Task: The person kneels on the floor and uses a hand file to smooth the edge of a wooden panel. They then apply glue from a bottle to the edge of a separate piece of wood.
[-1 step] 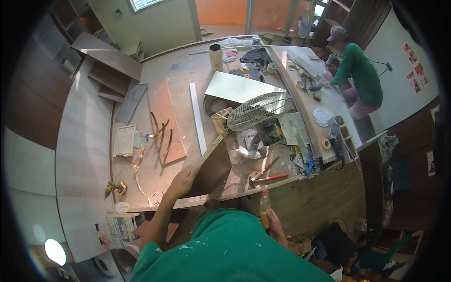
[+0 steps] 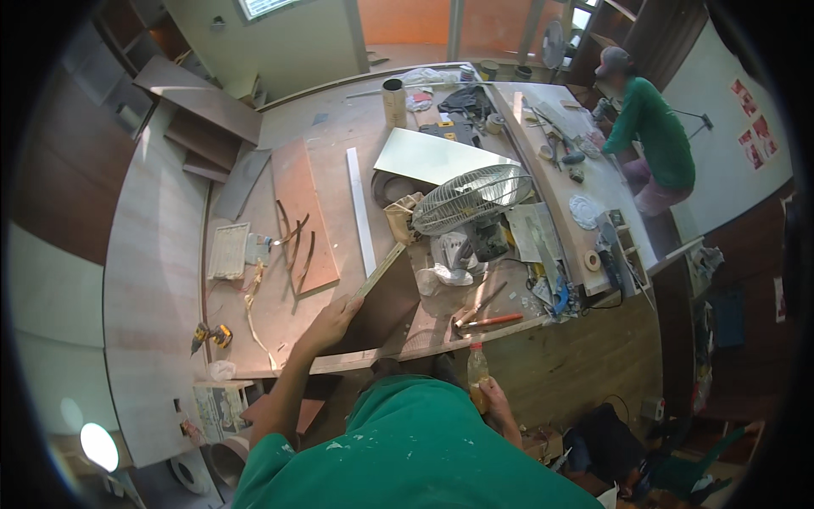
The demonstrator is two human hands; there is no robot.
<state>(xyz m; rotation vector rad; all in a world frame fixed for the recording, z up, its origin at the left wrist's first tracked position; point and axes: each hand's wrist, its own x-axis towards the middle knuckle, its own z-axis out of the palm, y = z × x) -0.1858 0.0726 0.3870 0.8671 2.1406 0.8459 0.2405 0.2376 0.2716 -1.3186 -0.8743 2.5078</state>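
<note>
Here, a brown board [image 2: 386, 310] and bottle [image 2: 478, 366] are held nearer than the fan [image 2: 471, 199].
The board is gripped by the curled left hand [image 2: 329, 326], the bottle by the curled right hand [image 2: 498, 401].

Hazy daylight, edges bent and dark

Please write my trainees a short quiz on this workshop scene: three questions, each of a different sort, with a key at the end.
1. Which of the wearer's hands holds the bottle?
2. True or false: the yellow drill lies left of the nearer fan.
3. Choose one. The bottle's cap is: A) blue; B) red; C) white.

Key: 1. The right hand. 2. True. 3. B.
</note>
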